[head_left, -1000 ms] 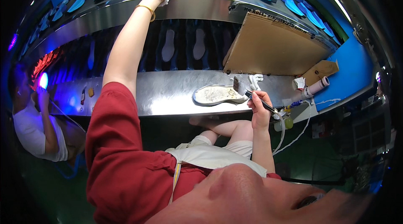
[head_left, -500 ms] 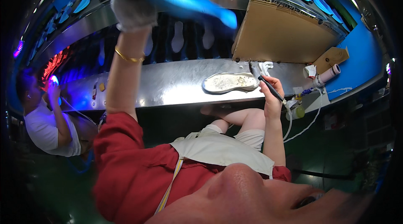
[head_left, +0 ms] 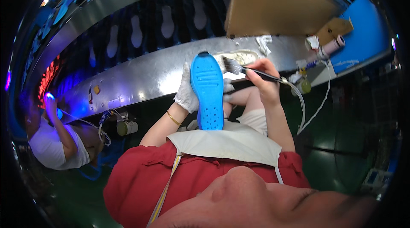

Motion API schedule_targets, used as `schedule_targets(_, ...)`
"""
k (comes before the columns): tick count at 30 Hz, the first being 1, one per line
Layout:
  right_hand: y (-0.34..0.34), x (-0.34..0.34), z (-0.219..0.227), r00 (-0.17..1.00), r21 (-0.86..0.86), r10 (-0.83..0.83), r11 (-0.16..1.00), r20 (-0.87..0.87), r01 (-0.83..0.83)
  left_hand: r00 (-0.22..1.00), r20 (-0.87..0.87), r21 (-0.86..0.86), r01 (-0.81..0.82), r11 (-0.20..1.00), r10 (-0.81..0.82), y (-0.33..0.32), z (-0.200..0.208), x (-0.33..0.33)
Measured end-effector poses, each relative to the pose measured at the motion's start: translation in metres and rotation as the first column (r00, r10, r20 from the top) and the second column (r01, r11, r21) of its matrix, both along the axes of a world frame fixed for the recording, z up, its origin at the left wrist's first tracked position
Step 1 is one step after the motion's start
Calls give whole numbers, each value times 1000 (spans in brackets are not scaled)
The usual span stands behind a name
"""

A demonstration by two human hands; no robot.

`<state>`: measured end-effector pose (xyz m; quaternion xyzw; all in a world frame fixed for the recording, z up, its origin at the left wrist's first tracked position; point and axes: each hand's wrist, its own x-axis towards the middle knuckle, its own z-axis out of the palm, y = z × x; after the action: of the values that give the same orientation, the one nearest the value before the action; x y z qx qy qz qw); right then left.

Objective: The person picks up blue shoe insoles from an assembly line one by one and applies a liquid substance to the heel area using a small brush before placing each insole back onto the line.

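A blue shoe sole (head_left: 208, 87) stands up in front of my apron, its ridged and dotted face toward me. My left hand (head_left: 186, 91), in a whitish glove, grips it from behind; a gloved fingertip shows past its right edge. In my bare right hand (head_left: 265, 80) is a black-handled brush (head_left: 235, 65) with a tube running from its end. Its grey bristles point left, close to the sole's right edge. Behind the brush, a pale sole-shaped tray (head_left: 245, 57) with whitish residue lies on the metal ledge, partly hidden by the sole and brush.
Beyond the metal ledge (head_left: 158, 74) runs a dark conveyor with pale sole shapes (head_left: 167, 22). A cardboard sheet (head_left: 273, 10) stands at the back right. A crumpled white cloth (head_left: 264, 44) and a roll (head_left: 333, 46) lie on the right. Another person (head_left: 60, 138) sits at far left, holding a glowing light.
My left hand has come down from the upper conveyor, bringing the blue sole before my apron. The brush in my right hand has swung left off the tray's right end.
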<state>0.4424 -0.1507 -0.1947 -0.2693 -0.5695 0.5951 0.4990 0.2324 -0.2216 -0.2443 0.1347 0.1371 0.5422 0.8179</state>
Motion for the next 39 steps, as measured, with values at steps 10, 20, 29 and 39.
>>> schedule_targets(10, 0, -30, 4, 979, 227, -89, 973, 185, 45, 929, -50, 28, -366, 930, 367, 8, -5, 45)
schedule_targets(20, -10, -30, -7, 987, 129, -31, 992, 156, 11, 891, -201, -110, -433, 895, 407, 15, -13, 33)
schedule_targets(29, -30, -32, -12, 977, 198, 26, 978, 213, -69, 924, -205, -100, -349, 932, 324, 18, -19, 4)
schedule_targets(39, -48, -4, -29, 985, -43, 121, 992, 119, -117, 980, -197, 39, 21, 999, -12, -26, -7, 7)
